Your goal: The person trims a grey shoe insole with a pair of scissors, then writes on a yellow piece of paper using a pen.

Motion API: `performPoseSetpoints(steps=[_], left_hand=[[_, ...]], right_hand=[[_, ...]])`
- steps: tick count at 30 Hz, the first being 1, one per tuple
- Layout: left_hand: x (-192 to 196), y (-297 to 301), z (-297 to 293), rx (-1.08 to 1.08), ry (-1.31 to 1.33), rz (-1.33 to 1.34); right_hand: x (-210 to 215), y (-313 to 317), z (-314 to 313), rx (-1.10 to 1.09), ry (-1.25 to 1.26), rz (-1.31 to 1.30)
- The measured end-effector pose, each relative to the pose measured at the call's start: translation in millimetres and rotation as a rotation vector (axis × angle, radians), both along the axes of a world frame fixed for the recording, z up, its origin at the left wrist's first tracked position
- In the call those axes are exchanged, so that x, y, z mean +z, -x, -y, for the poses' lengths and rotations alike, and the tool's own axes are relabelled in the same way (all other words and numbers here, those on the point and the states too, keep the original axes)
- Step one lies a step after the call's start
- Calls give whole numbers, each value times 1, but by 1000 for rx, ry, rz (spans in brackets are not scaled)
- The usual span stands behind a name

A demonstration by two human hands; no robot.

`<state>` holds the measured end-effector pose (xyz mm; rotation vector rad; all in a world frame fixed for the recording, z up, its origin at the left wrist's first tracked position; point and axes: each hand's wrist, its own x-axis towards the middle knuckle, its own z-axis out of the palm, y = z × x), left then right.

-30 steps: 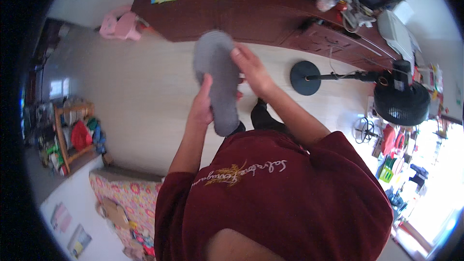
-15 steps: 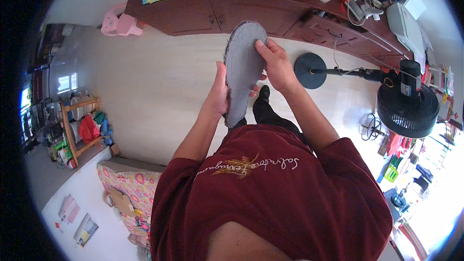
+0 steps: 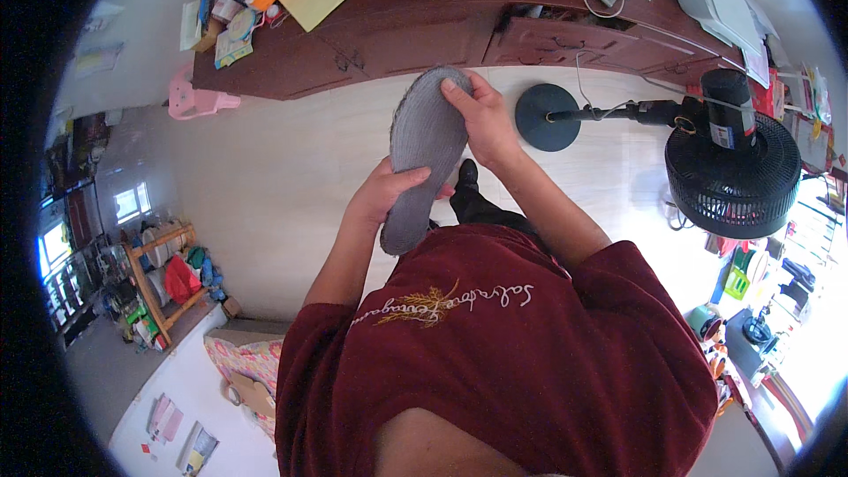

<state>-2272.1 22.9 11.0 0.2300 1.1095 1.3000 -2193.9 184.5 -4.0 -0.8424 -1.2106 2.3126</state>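
Note:
A grey ribbed shoe insole point(image 3: 419, 137) with a fuzzy, frayed edge is held up in front of my body, its wide end away from me. My left hand point(image 3: 385, 192) grips its left side near the narrower end, thumb lying across the face and fingers behind. At the upper right edge, my right hand point(image 3: 483, 117) pinches the wide end, thumb on top. The fingers under the insole are mostly hidden.
A dark red-brown cabinet point(image 3: 415, 31) runs along the far side, with papers and small items on top. A black standing fan point(image 3: 733, 172) is at the right, its round base point(image 3: 548, 117) on the floor. A wooden rack point(image 3: 146, 287) stands at the left; a pink plastic item point(image 3: 199, 99) sits beside the cabinet.
The insole has moved slightly left and nearer to me. My left thumb, earlier along the edge, now presses on its face. The view has shifted, showing more of the cabinet top.

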Motion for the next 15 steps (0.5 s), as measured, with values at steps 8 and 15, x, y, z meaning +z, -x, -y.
performPoseSetpoints(steps=[8, 15], left_hand=[[-61, 52, 13, -148, 293, -661], [-170, 107, 115, -29, 663, -709]], right_hand=[[-44, -34, -51, 0, 87, 188], [-91, -55, -81, 23, 101, 416]])
